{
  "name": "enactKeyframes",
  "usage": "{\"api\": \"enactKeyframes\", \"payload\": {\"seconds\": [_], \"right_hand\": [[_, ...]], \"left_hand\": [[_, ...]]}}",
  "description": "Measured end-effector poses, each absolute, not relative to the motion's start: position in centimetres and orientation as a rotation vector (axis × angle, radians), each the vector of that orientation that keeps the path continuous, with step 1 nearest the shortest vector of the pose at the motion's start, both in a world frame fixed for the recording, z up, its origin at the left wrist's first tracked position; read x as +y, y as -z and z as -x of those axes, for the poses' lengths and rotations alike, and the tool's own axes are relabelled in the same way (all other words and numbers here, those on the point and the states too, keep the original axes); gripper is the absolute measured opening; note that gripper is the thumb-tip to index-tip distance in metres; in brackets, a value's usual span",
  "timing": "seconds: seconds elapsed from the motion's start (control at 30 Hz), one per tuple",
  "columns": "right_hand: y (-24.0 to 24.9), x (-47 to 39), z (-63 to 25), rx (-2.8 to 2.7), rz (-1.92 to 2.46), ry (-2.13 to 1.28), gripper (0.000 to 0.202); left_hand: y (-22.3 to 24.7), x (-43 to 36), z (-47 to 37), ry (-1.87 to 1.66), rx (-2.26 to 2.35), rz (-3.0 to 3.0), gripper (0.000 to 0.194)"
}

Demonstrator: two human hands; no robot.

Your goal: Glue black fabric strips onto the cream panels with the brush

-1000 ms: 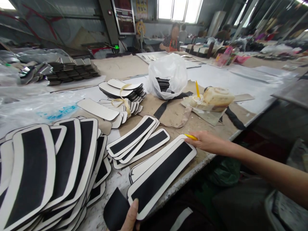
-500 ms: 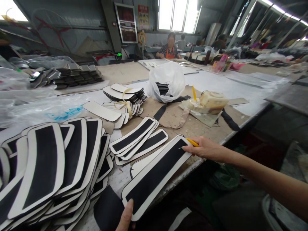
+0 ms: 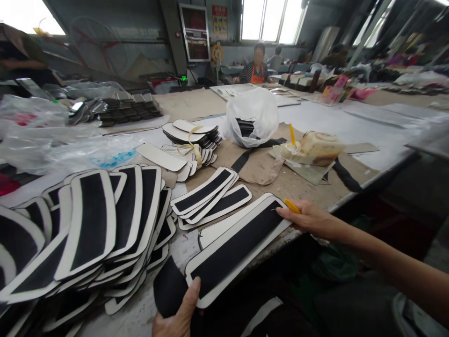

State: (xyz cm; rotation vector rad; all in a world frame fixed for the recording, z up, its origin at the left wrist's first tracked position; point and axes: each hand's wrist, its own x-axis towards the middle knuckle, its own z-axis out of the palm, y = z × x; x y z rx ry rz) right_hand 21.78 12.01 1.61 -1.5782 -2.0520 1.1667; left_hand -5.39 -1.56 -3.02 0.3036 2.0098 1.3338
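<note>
A long white panel with a black centre strip [image 3: 238, 243] lies slanted at the table's near edge. My left hand [image 3: 180, 309] grips its lower left end, thumb on top, fingers hidden beneath. At the far end, my right hand [image 3: 305, 215] pinches the panel's corner and also holds a yellow tool [image 3: 292, 206]. Under the panel, a pale piece [image 3: 213, 230] shows along the back edge. A loose black piece [image 3: 169, 286] is beside my left hand. Just behind lie smaller black-and-white panels [image 3: 205, 192]. Many overlapping panels [image 3: 93, 217] are piled on the left.
A white plastic bag [image 3: 252, 114] holds dark pieces. Right of it, a glue-stained container [image 3: 321, 147] stands near an upright yellow stick [image 3: 292, 134]. Tied white pieces [image 3: 191, 157] lie behind the panels. A person in an orange apron [image 3: 257, 75] sits across the table.
The view has shifted, so the table things appear farther right. More of my left hand shows at the panel's lower end. My right hand keeps its grip at the far corner.
</note>
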Motion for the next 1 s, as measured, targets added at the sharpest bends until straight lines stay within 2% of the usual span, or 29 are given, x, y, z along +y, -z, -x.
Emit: {"api": "enactKeyframes", "payload": {"seconds": [0.2, 0.37, 0.57, 0.8, 1.0], "right_hand": [[-0.4, 10.9, -22.1, -1.633, 1.614, -1.449, 0.049], [-0.1, 9.5, -21.8, -1.335, 1.615, -1.479, 0.039], [0.1, 8.5, -22.7, -1.185, 1.662, -1.468, 0.036], [0.2, 8.1, -22.7, -1.318, 1.643, -1.502, 0.038], [-0.3, 8.0, -21.6, -1.421, 1.438, -1.564, 0.04]], "left_hand": [[0.4, -1.1, 4.3, -1.483, 1.554, 0.095, 0.05], [-0.4, -1.4, 4.0, -1.578, 1.481, -0.008, 0.059], [1.3, -2.4, 5.0, -1.578, 1.257, -0.127, 0.07], [1.1, -2.6, 4.7, -1.51, 1.281, -0.08, 0.066], [1.0, -1.7, 4.6, -1.472, 1.526, 0.059, 0.05]]}}
